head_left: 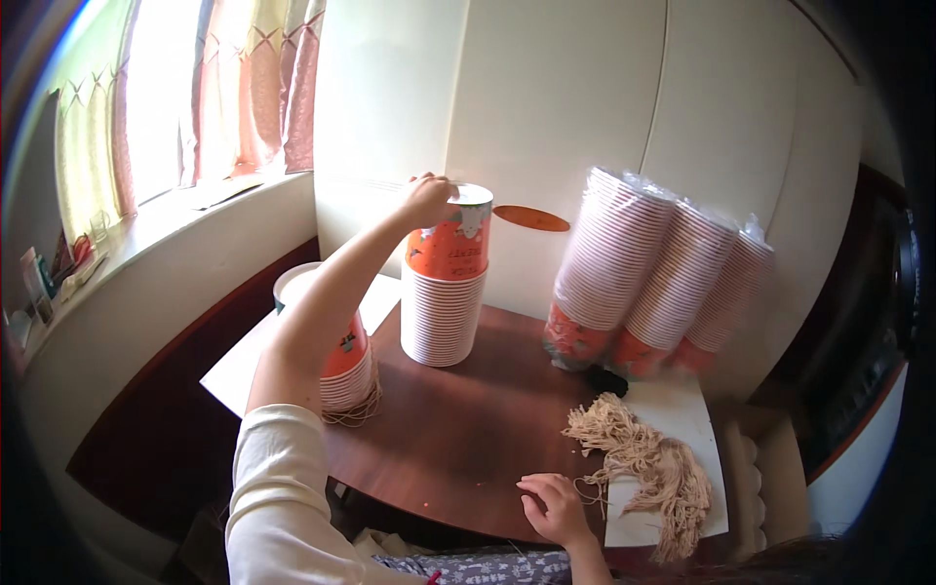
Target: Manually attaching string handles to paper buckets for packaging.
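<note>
My left hand [429, 198] reaches out to the rim of the top orange and white paper cup [450, 244], which sits on a tall upright stack of cups [441, 320] at the middle of the brown table [468, 429]. The fingers pinch at the rim; something thin may be in them, too small to tell. My right hand [554, 507] rests near the table's front edge, fingers curled loosely beside a bundle of beige string loops [648, 463]. A shorter stack of cups [343, 370] stands behind my left forearm, with strings under it.
Three long plastic-wrapped cup stacks [653, 278] lean against the white wall at the right. White paper sheets [673, 409] lie under the strings and at the table's left. A window sill with curtains [175, 210] runs along the left.
</note>
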`<state>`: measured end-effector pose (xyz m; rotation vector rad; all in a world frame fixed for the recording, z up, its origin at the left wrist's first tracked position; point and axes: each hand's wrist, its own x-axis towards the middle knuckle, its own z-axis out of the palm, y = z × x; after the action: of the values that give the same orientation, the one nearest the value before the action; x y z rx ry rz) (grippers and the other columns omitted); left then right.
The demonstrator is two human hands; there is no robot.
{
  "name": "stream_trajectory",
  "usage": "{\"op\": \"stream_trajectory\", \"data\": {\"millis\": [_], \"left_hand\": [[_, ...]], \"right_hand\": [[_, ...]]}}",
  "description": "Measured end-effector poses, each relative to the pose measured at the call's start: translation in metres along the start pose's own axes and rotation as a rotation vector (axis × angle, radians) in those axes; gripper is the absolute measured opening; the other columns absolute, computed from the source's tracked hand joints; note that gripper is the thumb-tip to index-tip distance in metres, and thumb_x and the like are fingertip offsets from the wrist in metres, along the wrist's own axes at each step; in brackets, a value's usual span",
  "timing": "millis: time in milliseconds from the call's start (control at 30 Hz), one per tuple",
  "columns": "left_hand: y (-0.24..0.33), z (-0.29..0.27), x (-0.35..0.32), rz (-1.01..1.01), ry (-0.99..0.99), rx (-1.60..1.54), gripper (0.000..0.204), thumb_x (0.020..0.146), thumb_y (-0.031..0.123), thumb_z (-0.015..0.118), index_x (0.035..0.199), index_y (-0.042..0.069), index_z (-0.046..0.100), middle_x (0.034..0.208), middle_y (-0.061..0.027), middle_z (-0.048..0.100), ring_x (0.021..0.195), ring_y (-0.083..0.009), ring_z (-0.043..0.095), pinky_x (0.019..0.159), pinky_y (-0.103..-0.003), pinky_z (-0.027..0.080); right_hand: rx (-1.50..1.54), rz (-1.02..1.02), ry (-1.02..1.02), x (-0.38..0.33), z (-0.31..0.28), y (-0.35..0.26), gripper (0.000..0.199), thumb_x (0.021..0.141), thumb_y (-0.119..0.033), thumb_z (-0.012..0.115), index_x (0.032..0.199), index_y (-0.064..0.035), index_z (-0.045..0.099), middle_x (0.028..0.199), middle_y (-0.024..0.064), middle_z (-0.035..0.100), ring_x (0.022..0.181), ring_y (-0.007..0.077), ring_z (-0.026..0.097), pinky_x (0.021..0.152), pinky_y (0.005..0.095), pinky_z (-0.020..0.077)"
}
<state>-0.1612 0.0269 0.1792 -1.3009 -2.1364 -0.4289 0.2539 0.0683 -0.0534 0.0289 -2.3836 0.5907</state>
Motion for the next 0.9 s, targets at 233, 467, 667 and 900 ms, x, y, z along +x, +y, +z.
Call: {"op": "stream_trajectory", "data": {"millis": [233,467,667,900], "left_hand": [[0.001,-0.003,0.033,0.121,-0.033,-0.112,0.012,0.063,0.009,0.065,0.074,0.004,0.067,0.075,-0.0152,0.062,0.075,-0.0294,0.06,0.072,-0.036,0.047],[0.0,-0.023,0.038,0.04,0.093,-0.207,0.011,0.066,0.012,0.065,0.075,0.008,0.067,0.075,-0.0119,0.064,0.075,-0.0281,0.061,0.07,-0.036,0.049],[-0.017,-0.071,0.059,0.166,0.313,-0.282,0.009,0.068,0.009,0.062,0.074,0.003,0.065,0.075,-0.0143,0.061,0.07,-0.0251,0.059,0.069,-0.033,0.048],[0.011,-0.12,-0.014,-0.02,0.533,-1.032,0.012,0.082,0.015,0.059,0.087,0.005,0.061,0.078,-0.0005,0.059,0.075,-0.0091,0.054,0.07,-0.025,0.043]], "right_hand": [[-0.038,0.095,0.049,-0.017,0.006,0.023,0.02,0.071,-0.005,0.06,0.091,-0.0075,0.06,0.091,0.0077,0.06,0.085,0.0249,0.057,0.075,0.0347,0.0455],[-0.02,0.131,0.063,-0.026,0.008,0.036,0.019,0.072,-0.004,0.06,0.091,-0.0063,0.059,0.091,0.0083,0.06,0.085,0.0258,0.057,0.075,0.0354,0.0463],[-0.073,0.105,0.064,-0.017,0.01,0.032,0.02,0.072,-0.004,0.059,0.092,-0.0075,0.058,0.09,0.0061,0.06,0.083,0.0247,0.058,0.075,0.0357,0.0461],[-0.025,0.088,0.15,-0.01,0.0,0.03,0.026,0.073,-0.006,0.059,0.099,-0.0061,0.055,0.096,0.0092,0.059,0.086,0.0254,0.057,0.077,0.036,0.0455]]}}
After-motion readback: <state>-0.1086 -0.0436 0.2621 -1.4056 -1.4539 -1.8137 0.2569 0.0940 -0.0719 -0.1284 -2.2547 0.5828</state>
